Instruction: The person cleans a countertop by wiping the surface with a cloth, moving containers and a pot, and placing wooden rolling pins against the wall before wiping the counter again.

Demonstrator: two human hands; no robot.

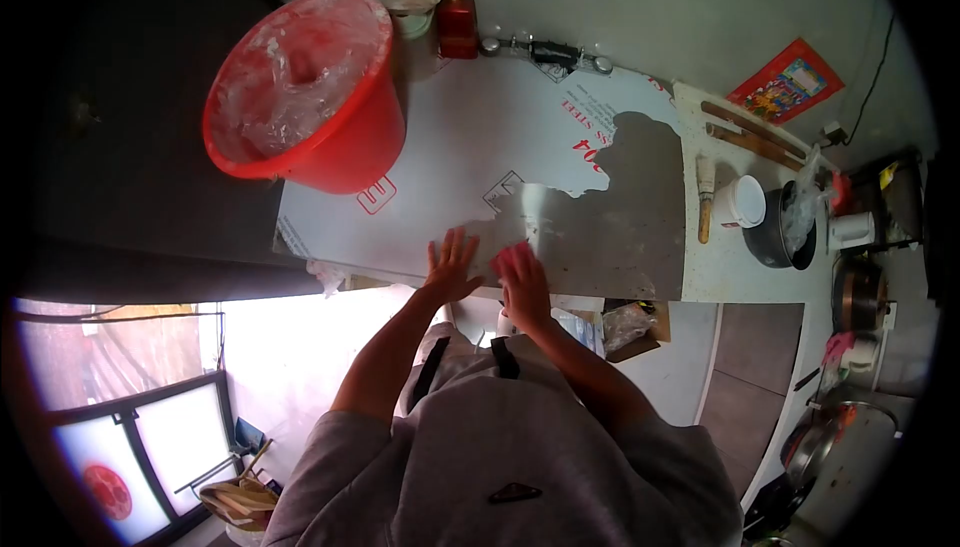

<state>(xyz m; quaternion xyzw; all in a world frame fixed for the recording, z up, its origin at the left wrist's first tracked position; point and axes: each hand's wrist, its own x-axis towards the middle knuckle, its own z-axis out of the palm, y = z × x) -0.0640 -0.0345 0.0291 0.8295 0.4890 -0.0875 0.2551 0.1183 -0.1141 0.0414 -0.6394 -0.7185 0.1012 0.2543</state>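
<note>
My left hand (452, 265) lies flat with its fingers spread on the front part of the steel worktop (440, 147). To its right, my right hand (524, 285) presses a crumpled pink cloth (510, 257) against the metal, fingers curled over it. Around both hands the surface is bare grey metal with small dark specks. Farther back, torn-edged protective film with red and black print still covers the sheet. A large red bucket (370, 137) with clear plastic inside stands at the back left of the worktop.
Behind the bucket are a red bottle (457, 27) and a plastic-covered tub (412, 22). On the right counter lie a brush (705, 197) and wooden rolling pins (750, 142), beside a white tub (742, 202) and a dark pot (775, 232). An open cardboard box (640, 337) sits below the front edge.
</note>
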